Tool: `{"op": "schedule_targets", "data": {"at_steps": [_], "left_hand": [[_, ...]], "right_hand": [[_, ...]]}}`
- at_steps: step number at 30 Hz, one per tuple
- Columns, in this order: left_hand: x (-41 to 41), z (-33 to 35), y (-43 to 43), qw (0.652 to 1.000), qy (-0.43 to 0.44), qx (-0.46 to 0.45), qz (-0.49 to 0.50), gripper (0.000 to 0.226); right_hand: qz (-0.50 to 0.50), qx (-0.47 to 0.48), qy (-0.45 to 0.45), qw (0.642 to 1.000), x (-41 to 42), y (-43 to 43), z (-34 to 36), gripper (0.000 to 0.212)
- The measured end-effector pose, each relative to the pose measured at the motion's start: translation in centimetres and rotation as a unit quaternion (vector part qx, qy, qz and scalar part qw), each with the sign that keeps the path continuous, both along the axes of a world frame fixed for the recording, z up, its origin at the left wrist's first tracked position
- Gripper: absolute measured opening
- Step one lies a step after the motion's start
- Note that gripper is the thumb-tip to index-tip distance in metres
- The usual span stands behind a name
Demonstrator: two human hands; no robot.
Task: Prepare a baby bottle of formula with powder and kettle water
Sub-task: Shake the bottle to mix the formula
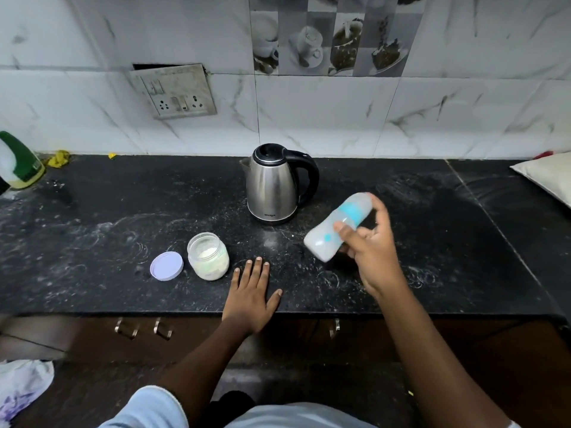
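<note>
My right hand (pixel 369 245) grips a baby bottle (pixel 335 228) with a blue ring, tilted and blurred, above the black counter (pixel 123 217). The bottle looks milky white inside. My left hand (pixel 251 293) rests flat on the counter with fingers spread, just right of an open jar of white powder (pixel 208 256). The jar's lilac lid (pixel 167 265) lies upside down to the left of the jar. A steel kettle (pixel 276 185) with a black handle stands behind, its lid down.
White powder dust is smeared over the counter. A green and white bottle (pixel 18 162) stands at the far left, a white cushion-like object (pixel 547 176) at the far right. A wall socket panel (pixel 174 91) sits above. Drawer handles (pixel 143 329) lie below the counter edge.
</note>
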State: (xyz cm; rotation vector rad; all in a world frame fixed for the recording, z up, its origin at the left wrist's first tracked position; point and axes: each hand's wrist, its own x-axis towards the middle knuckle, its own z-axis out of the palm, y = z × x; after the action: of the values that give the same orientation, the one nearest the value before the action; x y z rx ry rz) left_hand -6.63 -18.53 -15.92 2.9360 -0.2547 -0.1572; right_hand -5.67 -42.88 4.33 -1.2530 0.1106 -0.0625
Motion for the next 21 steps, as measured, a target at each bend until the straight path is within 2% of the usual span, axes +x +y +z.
{"op": "schedule_targets", "data": {"at_steps": [2,3,5,6,10,11,14,15,18,19,21], "left_hand": [[0.0,-0.3,0.0,1.0,-0.004,-0.006,-0.002,0.096],[0.0,-0.4,0.0,1.0,-0.005,-0.007,-0.003,0.096],[0.0,-0.5,0.1,1.0,-0.008,-0.01,-0.001,0.095],[0.0,-0.5,0.1,1.0,-0.007,-0.011,0.001,0.095],[0.0,-0.3,0.0,1.0,0.003,-0.004,0.0,0.098],[0.0,-0.3,0.0,1.0,0.002,-0.004,0.001,0.097],[0.0,-0.4,0.0,1.0,-0.005,-0.004,0.005,0.096],[0.0,-0.4,0.0,1.0,-0.003,0.002,0.004,0.097],[0.1,-0.4,0.0,1.0,-0.002,0.0,0.001,0.096],[0.0,-0.4,0.0,1.0,-0.009,-0.006,0.001,0.095],[0.0,-0.5,0.1,1.0,-0.01,-0.009,0.0,0.094]], "right_hand": [[-0.059,0.019,0.004,0.998,0.5,-0.1,-0.3,0.076],[-0.03,-0.006,0.007,1.0,0.4,0.1,-0.3,0.077],[0.096,-0.074,0.009,0.993,-0.2,0.5,-0.6,0.082],[0.117,-0.076,0.003,0.99,-0.4,0.5,-0.4,0.082],[-0.054,0.038,-0.019,0.998,0.8,0.3,-0.2,0.075],[-0.051,0.029,-0.017,0.998,0.8,0.6,-0.3,0.075],[0.097,-0.072,-0.006,0.993,-0.2,1.1,-0.9,0.082],[0.097,-0.069,-0.011,0.993,-0.4,1.0,-0.8,0.083],[-0.054,0.031,-0.024,0.998,0.3,0.5,-0.6,0.08],[-0.072,0.034,-0.019,0.997,0.4,0.4,-0.6,0.08],[0.011,-0.029,-0.006,0.999,0.0,0.8,-0.9,0.083]]}}
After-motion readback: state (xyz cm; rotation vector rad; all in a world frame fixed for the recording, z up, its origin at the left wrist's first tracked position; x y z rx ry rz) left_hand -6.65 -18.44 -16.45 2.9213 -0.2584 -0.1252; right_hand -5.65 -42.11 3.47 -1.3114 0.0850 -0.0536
